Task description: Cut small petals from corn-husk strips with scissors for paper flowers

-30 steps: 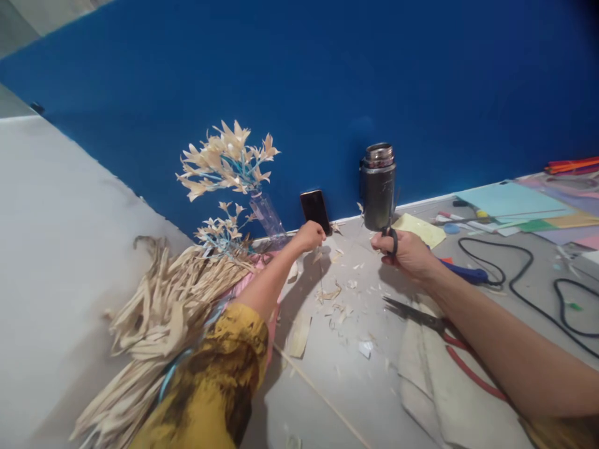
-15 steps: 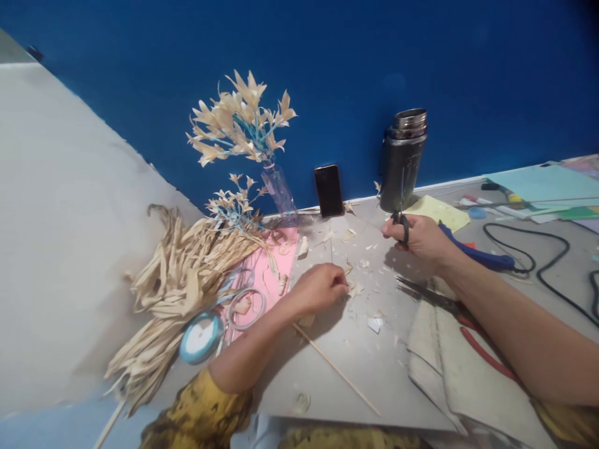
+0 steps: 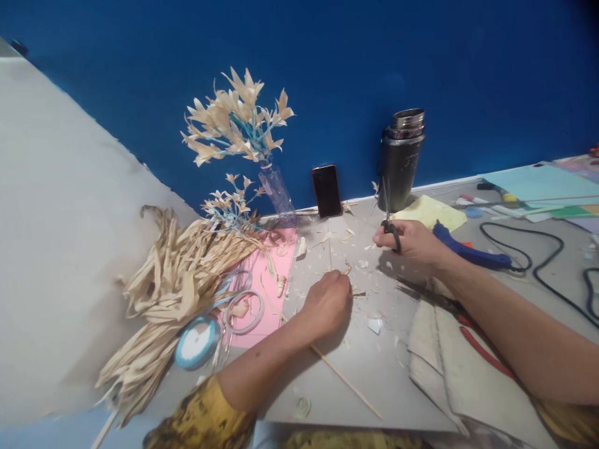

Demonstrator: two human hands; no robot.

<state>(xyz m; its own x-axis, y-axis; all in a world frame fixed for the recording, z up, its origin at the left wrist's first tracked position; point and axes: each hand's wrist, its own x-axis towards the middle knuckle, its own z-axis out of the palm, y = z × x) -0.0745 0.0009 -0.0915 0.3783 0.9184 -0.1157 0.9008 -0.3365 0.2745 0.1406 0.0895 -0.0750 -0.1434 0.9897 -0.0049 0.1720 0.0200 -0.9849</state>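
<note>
Left hand [image 3: 328,302] drew back, grip unclear | right hand [image 3: 417,242] clamps one of two scissors [image 3: 387,224]

Grey table [image 3: 397,390] bearing pink paper [image 3: 269,302], pale scraps [image 3: 302,248], a thin stick [image 3: 346,381] and a dark flask [image 3: 401,165].

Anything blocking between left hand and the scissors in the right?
Nothing visible stands in the way: only small pale scraps lie on the table between the left hand and the scissors in the right hand.
</note>
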